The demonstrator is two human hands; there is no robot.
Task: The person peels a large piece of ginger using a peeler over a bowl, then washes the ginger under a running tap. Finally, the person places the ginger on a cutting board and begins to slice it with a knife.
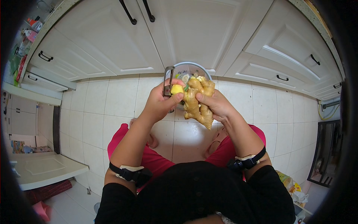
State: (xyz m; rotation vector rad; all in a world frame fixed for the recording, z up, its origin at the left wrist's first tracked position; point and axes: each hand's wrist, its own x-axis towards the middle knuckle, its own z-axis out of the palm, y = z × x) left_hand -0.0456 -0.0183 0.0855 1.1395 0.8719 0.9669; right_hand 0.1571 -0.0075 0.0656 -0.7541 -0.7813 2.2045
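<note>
Over a round bin (192, 64) with a pale blue rim, both my hands are at a large knobbly ginger root (195, 102). My left hand (160, 102) holds a metal peeler (168, 84) upright against its palm, and its thumb and index finger pinch a yellow, peeled-looking piece (177, 89) at the root's left side. A small green bit shows between that piece and the root. My right hand (216, 105) grips the root from the right, thumb across its front. Inside the bin, partly hidden by the hands and root, lie pale scraps.
White cabinet doors (193, 33) with black handles stand just behind the bin. Bottles (30, 35) sit on the counter at upper left. An open door panel (53, 169) juts in at lower left. Bags (298, 193) lie at lower right. Pale tiles (235, 95) cover the floor.
</note>
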